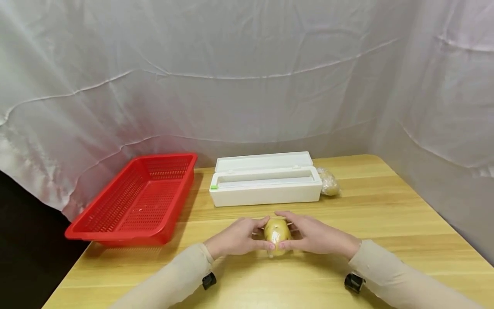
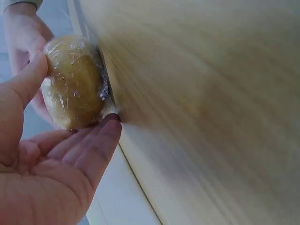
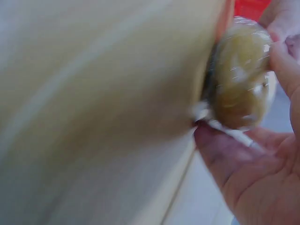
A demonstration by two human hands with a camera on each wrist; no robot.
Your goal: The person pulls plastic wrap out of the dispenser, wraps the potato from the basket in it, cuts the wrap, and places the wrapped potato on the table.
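A potato (image 1: 277, 232) covered in clear plastic film sits low over the wooden table, between both hands. My left hand (image 1: 243, 236) holds its left side, thumb in front and fingers behind. From the other side my right hand (image 1: 314, 234) holds it in the same way. In the left wrist view the film over the potato (image 2: 75, 82) looks smooth on top and bunched along the edge by the table. The right wrist view shows loose film under the potato (image 3: 241, 77), near the fingertips.
Behind the hands stands a white box (image 1: 266, 195) with its lid (image 1: 264, 162) raised and a pale roll inside. Beside its right end lies another film-wrapped potato (image 1: 329, 182). A red perforated basket (image 1: 166, 223) stands at the left of the table (image 1: 386, 223). Grey cloth (image 1: 239, 107) hangs behind.
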